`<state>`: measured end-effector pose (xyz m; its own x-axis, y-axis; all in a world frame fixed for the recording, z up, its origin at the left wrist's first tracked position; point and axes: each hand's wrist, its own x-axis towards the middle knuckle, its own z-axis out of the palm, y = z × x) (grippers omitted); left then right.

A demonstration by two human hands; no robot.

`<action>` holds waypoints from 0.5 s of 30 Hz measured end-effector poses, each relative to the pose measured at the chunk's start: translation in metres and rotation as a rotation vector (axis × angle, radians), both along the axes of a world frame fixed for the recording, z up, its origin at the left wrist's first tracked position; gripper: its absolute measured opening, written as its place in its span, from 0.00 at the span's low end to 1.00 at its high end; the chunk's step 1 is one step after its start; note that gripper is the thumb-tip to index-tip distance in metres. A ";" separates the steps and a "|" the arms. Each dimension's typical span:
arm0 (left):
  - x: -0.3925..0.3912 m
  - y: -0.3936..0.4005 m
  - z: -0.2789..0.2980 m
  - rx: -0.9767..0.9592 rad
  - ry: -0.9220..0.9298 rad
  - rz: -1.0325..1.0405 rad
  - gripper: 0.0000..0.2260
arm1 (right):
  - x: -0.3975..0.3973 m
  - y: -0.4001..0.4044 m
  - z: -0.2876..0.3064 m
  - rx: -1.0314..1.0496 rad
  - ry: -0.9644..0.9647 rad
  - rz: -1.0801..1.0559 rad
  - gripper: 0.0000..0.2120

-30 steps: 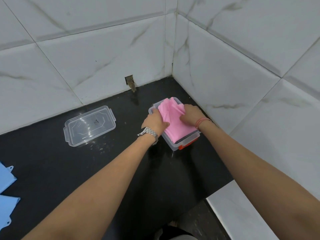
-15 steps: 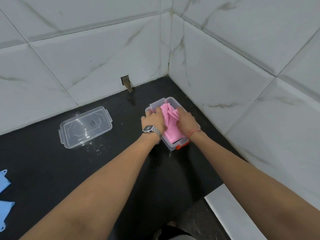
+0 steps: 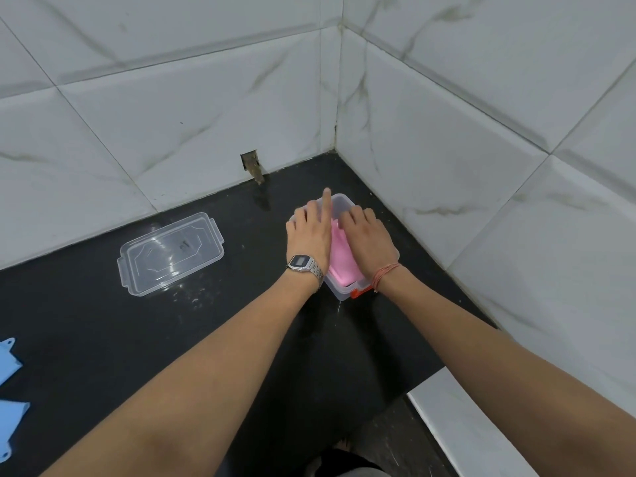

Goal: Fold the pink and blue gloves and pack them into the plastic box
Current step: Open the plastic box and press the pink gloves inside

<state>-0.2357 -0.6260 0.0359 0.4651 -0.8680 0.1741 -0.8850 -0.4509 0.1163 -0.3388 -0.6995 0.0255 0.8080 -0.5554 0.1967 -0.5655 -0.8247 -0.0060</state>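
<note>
- While both my hands sit over the plastic box [image 3: 345,201], the pink gloves [image 3: 339,258] lie folded inside it, visible as a pink strip between the two hands.
- Left hand [image 3: 311,235]: palm down on the left side of the box; index finger straight, pointing toward the far rim; other fingers loosely bent. Grip wide, holding nothing that I can see.
- Right hand [image 3: 370,237]: palm down over the right side of the box, fingers spread flat and pressing on the pink gloves. Grip wide, no pinch visible.
- Plastic box stands on the black bench [image 3: 103,339], close to the corner of the tiled walls [image 3: 172,115]; an orange clasp [image 3: 358,292] shows at its near end.
- Clear lid [image 3: 171,253] lies flat on the bench, well to the left of the box and apart from it.
- Blue gloves [image 3: 10,390] lie at the far left edge of the bench, partly cut off by the frame.
- Wristwatch [image 3: 303,264] on left wrist; red thread band [image 3: 385,271] on right wrist.
</note>
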 end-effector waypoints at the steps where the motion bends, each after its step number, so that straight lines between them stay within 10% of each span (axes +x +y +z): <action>1: 0.000 0.001 0.000 -0.012 -0.038 -0.089 0.28 | 0.000 0.000 0.002 0.039 0.018 0.036 0.17; 5: -0.007 0.000 0.003 0.176 0.106 -0.253 0.09 | 0.001 0.001 0.008 0.247 0.216 0.059 0.14; 15: -0.022 -0.014 0.008 0.679 -0.039 -0.176 0.28 | 0.010 -0.008 0.002 0.365 0.550 0.037 0.34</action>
